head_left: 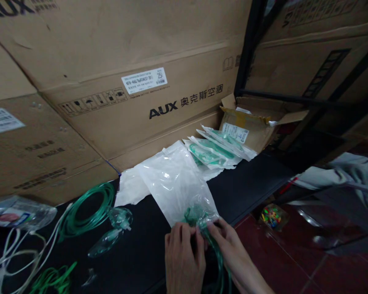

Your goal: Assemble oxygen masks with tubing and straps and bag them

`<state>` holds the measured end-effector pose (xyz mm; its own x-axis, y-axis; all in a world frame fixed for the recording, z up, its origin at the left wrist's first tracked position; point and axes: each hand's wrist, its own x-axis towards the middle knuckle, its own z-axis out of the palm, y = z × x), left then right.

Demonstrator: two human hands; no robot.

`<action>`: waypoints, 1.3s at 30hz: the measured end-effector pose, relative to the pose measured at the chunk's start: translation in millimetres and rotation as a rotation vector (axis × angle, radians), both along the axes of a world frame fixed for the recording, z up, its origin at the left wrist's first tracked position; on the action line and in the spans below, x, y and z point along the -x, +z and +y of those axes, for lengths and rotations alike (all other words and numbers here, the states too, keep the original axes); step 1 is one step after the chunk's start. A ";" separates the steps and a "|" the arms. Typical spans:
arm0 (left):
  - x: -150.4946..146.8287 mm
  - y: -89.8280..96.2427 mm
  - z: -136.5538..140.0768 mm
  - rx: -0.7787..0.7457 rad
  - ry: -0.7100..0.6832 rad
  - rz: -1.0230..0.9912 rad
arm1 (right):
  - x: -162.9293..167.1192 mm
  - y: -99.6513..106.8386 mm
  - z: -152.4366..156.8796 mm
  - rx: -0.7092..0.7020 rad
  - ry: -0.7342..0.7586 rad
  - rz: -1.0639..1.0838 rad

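You face a large brown cardboard carton (pixel 184 53) printed "AUX 奥克斯空调"; its white rectangular label (pixel 144 81) begins "KFR-46" and shows "25". Another "AUX" is cut off at top left, and the label on the small open brown cardboard box (pixel 259 132) is too small to read. Your right grip (pixel 225 241) is clamped on the near end of the white-and-clear plastic packet (pixel 178 183), over the black desk (pixel 242 190); green plastic tubing (pixel 217 255) hangs below. Your left grip (pixel 184 253) curls beside it, fingertips hidden; I cannot tell whether they close on anything. Open room lies between the packet and the desk's right edge, beyond which the dark red tiled floor (pixel 263 253) shows.
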<state>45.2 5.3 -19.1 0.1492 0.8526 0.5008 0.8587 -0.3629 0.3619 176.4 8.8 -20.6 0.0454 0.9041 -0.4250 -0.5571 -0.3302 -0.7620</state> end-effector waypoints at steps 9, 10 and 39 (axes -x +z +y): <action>26.5 20.0 16.5 0.153 -0.070 0.219 | -14.2 4.9 -8.9 0.020 0.060 0.169; 28.2 25.4 18.2 0.184 -0.080 0.217 | -13.6 4.4 -8.5 0.030 0.064 0.186; 36.9 6.5 33.9 0.062 -0.360 -0.127 | 3.4 -1.0 5.3 0.013 0.136 0.089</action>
<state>8.4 39.3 -12.6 0.3851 0.7862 0.4834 0.6271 -0.6072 0.4880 172.9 14.1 -21.7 -0.1154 0.8938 -0.4334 -0.5720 -0.4165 -0.7066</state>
